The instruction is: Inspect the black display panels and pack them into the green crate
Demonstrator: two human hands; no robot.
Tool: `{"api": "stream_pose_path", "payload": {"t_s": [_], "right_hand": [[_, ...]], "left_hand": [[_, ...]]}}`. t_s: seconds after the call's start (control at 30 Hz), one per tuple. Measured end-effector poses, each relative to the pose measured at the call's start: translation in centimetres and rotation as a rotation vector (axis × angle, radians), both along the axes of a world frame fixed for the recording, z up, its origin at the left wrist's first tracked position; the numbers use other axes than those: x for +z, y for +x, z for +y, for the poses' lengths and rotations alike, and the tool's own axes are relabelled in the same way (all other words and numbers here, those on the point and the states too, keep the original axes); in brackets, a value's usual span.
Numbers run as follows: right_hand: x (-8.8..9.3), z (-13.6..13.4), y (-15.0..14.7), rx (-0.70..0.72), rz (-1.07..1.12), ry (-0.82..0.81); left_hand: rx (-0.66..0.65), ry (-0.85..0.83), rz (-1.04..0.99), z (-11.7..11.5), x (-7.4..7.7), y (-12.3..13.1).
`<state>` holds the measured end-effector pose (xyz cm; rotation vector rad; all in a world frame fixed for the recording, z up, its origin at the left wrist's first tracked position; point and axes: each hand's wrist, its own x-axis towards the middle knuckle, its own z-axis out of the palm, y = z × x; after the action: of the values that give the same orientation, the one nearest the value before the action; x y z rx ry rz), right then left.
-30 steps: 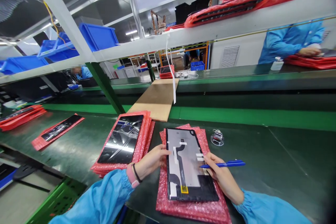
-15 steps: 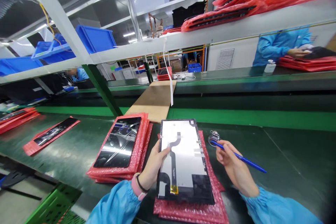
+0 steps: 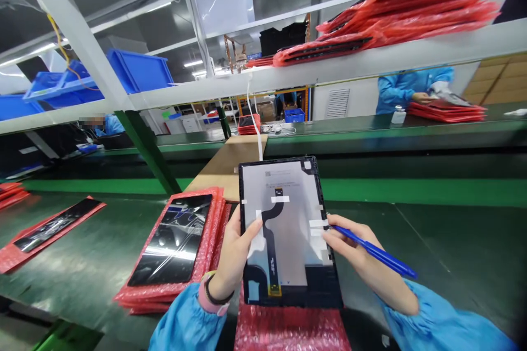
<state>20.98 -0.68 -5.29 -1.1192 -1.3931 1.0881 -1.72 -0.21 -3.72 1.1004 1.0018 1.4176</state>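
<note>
My left hand (image 3: 234, 255) grips the left edge of a tablet display panel (image 3: 288, 230) and holds it raised and tilted toward me, its grey back with a black flex cable and white tape strips facing up. My right hand (image 3: 349, 247) pinches a blue pen (image 3: 374, 252), its fingertips touching the panel's right edge near a tape strip. Below the panel lies red bubble wrap (image 3: 288, 329). Left of it, another panel lies screen-up on a stack of red bubble-wrap sleeves (image 3: 173, 241).
A brown board (image 3: 222, 167) lies beyond on the green conveyor (image 3: 411, 186). A wrapped panel (image 3: 49, 227) lies far left. Blue bins (image 3: 140, 71) and red wrapped panels (image 3: 403, 11) fill the upper shelf. A person in blue (image 3: 407, 88) works across the line.
My left hand has lifted the panel off the red bubble wrap and tilted it up toward me. My right hand with the pen swung away, then came back to the panel's right edge.
</note>
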Motion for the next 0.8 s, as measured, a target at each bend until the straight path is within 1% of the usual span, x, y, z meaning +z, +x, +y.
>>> {"api": "stream_pose_path", "payload": {"t_s": [0.07,0.17,0.3,0.37,0.43,0.47,0.5,0.53,0.6,0.63,0.67,0.7,0.73,0.8], "right_hand": [[1.0,0.2,-0.4,-0.093,-0.06,0.042],[1.5,0.8,-0.8,-0.197,-0.059,0.083],[1.4,1.6,-0.6,-0.233,-0.056,0.106],[1.6,2.0,-0.2,-0.217,-0.041,0.091],[1.9,2.2,0.2,-0.186,0.053,0.073],[2.1,2.1,0.4,-0.172,0.14,0.073],[2.3,1.9,0.6,-0.146,0.251,0.074],[2.5,1.6,0.8,-0.104,0.38,0.073],[2.8,1.0,0.9,0.044,0.629,0.019],[2.9,0.6,0.9,0.135,0.732,-0.043],[3.0,0.4,0.8,0.209,0.803,-0.109],[3.0,0.2,0.8,0.256,0.847,-0.172],[3.1,0.1,0.7,0.272,0.872,-0.22],[2.9,0.2,0.5,0.25,0.898,-0.259]], "left_hand": [[0.009,0.034,0.027,0.4,0.4,0.3],[0.04,0.099,0.11,0.9,1.1,0.8],[0.058,0.178,0.145,1.5,1.8,1.5],[0.06,0.22,0.169,1.7,1.9,1.6],[0.102,0.296,0.287,1.9,1.7,1.6],[0.13,0.364,0.385,1.9,1.6,1.6],[0.152,0.468,0.498,2.0,1.5,1.5],[0.156,0.612,0.618,2.1,1.3,1.4],[0.1,0.973,0.844,2.4,1.1,1.3],[0.055,1.141,0.943,2.6,1.1,1.3],[0.012,1.275,1.032,2.8,1.1,1.2],[-0.025,1.372,1.113,3.1,1.1,1.2],[-0.043,1.433,1.182,3.4,1.1,1.2],[-0.046,1.494,1.267,3.9,1.1,1.2]]}}
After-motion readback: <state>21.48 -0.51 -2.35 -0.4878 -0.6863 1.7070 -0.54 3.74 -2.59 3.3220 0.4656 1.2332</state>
